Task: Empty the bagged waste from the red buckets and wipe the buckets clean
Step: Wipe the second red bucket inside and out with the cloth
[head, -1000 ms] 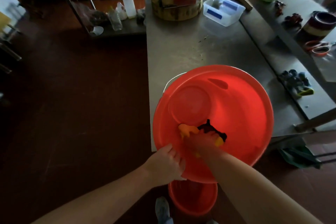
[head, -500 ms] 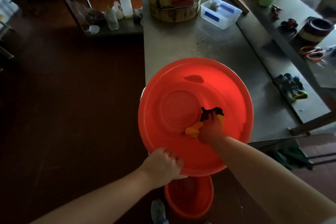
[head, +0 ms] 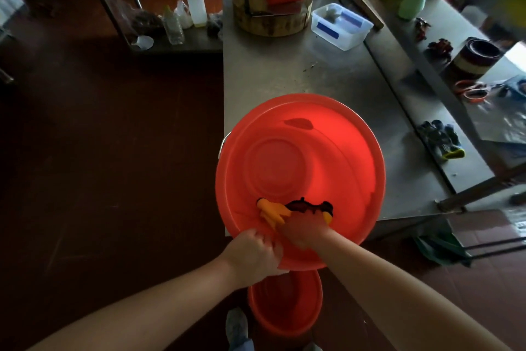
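The grip of the left hand [head: 253, 254] is closed on the near rim of a large red bucket [head: 327, 157], low in the centre of the frame, with the fingers curled over the lip. The bucket lies tipped on the edge of a steel tabletop [head: 284, 74], its open mouth facing the viewer, and no bag or waste shows inside. The right hand [head: 304, 229] reaches in and holds a bunched yellow and black rag [head: 273, 209] (possibly a work glove; hard to tell) pressed against the lower inner wall. A smaller red bucket [head: 284, 308] stands on the floor at bottom centre, directly below. This looks like the wiping step. To do it well, the left hand should brace the rim so the bucket cannot roll off the edge, while the rag sweeps round the wall and then the ridged base in firm, overlapping passes.
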Tool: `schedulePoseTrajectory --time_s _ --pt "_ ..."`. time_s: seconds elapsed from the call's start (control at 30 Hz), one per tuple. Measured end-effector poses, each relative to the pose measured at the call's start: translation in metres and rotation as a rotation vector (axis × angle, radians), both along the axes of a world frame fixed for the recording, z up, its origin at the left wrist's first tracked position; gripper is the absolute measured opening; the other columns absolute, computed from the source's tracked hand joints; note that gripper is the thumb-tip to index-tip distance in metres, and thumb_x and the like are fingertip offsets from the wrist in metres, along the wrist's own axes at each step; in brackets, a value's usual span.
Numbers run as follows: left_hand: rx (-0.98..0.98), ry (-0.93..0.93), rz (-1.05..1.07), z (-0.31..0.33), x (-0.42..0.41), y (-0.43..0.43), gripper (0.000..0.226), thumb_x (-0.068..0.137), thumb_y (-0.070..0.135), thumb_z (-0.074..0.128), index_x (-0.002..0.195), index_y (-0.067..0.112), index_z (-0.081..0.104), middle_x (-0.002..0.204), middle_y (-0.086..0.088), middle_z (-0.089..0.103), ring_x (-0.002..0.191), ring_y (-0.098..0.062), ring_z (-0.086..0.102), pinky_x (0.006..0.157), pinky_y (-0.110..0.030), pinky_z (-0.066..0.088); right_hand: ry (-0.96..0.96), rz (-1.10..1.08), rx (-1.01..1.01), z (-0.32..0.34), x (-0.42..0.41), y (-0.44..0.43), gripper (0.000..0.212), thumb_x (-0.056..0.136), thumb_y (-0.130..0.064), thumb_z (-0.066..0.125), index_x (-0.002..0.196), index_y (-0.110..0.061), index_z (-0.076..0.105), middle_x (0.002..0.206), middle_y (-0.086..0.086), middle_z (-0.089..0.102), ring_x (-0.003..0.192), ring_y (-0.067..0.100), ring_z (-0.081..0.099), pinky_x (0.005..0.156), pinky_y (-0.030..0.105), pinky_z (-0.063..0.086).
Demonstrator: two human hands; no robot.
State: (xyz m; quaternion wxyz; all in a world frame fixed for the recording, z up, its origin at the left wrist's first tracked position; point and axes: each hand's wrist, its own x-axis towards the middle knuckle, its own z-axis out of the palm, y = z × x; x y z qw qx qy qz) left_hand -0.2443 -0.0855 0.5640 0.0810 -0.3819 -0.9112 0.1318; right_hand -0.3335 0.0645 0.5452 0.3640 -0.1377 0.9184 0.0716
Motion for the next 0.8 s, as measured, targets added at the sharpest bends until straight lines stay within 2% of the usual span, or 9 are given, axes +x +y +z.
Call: schedulePoseTrajectory --time_s 0.07,0.13,0.2,0.27,0.43,0.6,0.67,0.77,0.8 --pt "0.006 -0.016 0.007 -0.001 0.004 -0.001 0.054 0.083 0.075 0.049 0.07 0.026 0.068 0.061 0.008 0.064 0.053 -0.01 0.062 0.055 -0.02 0.048 0.098 0.125 0.127 0.007 -0.009 0.022 0.064 0.1 -0.063 0.025 0.152 -0.029 0.042 0.157 0.007 0.041 0.145 0.033 0.034 0.117 0.05 0.019" --pt "0.011 -0.02 -0.013 -0.003 0.007 0.001 0.054 0.087 0.073 0.044 0.072 0.026 0.067 0.063 0.006 0.065 0.055 -0.012 0.063 0.057 -0.022 0.05 0.208 0.23 0.244 0.013 -0.023 0.047 0.055 0.102 -0.058 0.031 0.147 -0.033 0.049 0.159 0.008 0.038 0.148 0.034 0.026 0.122 0.048 0.011" --pt "-0.006 -0.009 -0.03 -0.006 0.01 0.003 0.056 0.088 0.073 0.044 0.072 0.024 0.066 0.063 0.005 0.065 0.055 -0.013 0.062 0.058 -0.023 0.051 0.254 0.29 0.329 0.017 -0.03 0.064 0.053 0.101 -0.057 0.031 0.148 -0.038 0.046 0.163 0.008 0.03 0.152 0.035 0.015 0.124 0.05 -0.002" --pt "-0.025 0.002 -0.031 -0.007 0.012 0.005 0.057 0.086 0.075 0.048 0.07 0.024 0.067 0.061 0.006 0.064 0.054 -0.013 0.062 0.058 -0.023 0.051 0.236 0.292 0.389 0.016 -0.025 0.067 0.055 0.101 -0.057 0.028 0.152 -0.039 0.039 0.166 0.008 0.022 0.154 0.036 0.009 0.123 0.054 -0.005" --pt "-0.094 0.031 -0.065 -0.01 0.018 0.005 0.056 0.08 0.078 0.056 0.069 0.025 0.067 0.061 0.006 0.064 0.055 -0.013 0.061 0.062 -0.023 0.05 0.102 0.131 0.228 0.0 0.025 0.044 0.058 0.097 -0.061 0.025 0.15 -0.042 0.036 0.159 0.009 0.033 0.144 0.04 0.025 0.112 0.055 0.015" --pt "-0.109 0.052 -0.053 -0.013 0.027 0.004 0.057 0.074 0.079 0.061 0.072 0.023 0.073 0.065 0.005 0.068 0.06 -0.014 0.064 0.066 -0.024 0.052 0.072 0.11 0.057 -0.003 0.051 0.042 0.065 0.089 -0.071 0.02 0.148 -0.047 0.034 0.154 0.003 0.04 0.14 0.036 0.03 0.108 0.056 0.017" --pt "-0.095 0.042 -0.026 -0.012 0.03 0.005 0.058 0.071 0.08 0.064 0.072 0.023 0.072 0.065 0.005 0.067 0.06 -0.014 0.064 0.067 -0.025 0.052 0.134 0.174 0.096 0.003 0.045 0.057 0.066 0.089 -0.072 0.02 0.147 -0.046 0.039 0.154 0.004 0.041 0.144 0.037 0.025 0.111 0.061 0.01" --pt "-0.085 0.022 0.002 -0.013 0.031 0.008 0.057 0.072 0.079 0.064 0.074 0.022 0.071 0.067 0.003 0.067 0.061 -0.015 0.064 0.068 -0.027 0.054 0.201 0.23 0.193 0.01 0.026 0.077 0.062 0.092 -0.068 0.025 0.146 -0.044 0.045 0.159 0.005 0.034 0.152 0.044 0.006 0.113 0.067 -0.014" --pt "-0.085 0.017 0.004 -0.014 0.031 0.008 0.057 0.073 0.079 0.063 0.075 0.022 0.07 0.068 0.003 0.067 0.062 -0.015 0.065 0.069 -0.027 0.054 0.201 0.227 0.222 0.01 0.022 0.081 0.061 0.092 -0.066 0.029 0.146 -0.042 0.045 0.16 0.005 0.032 0.152 0.046 0.002 0.112 0.068 -0.014"
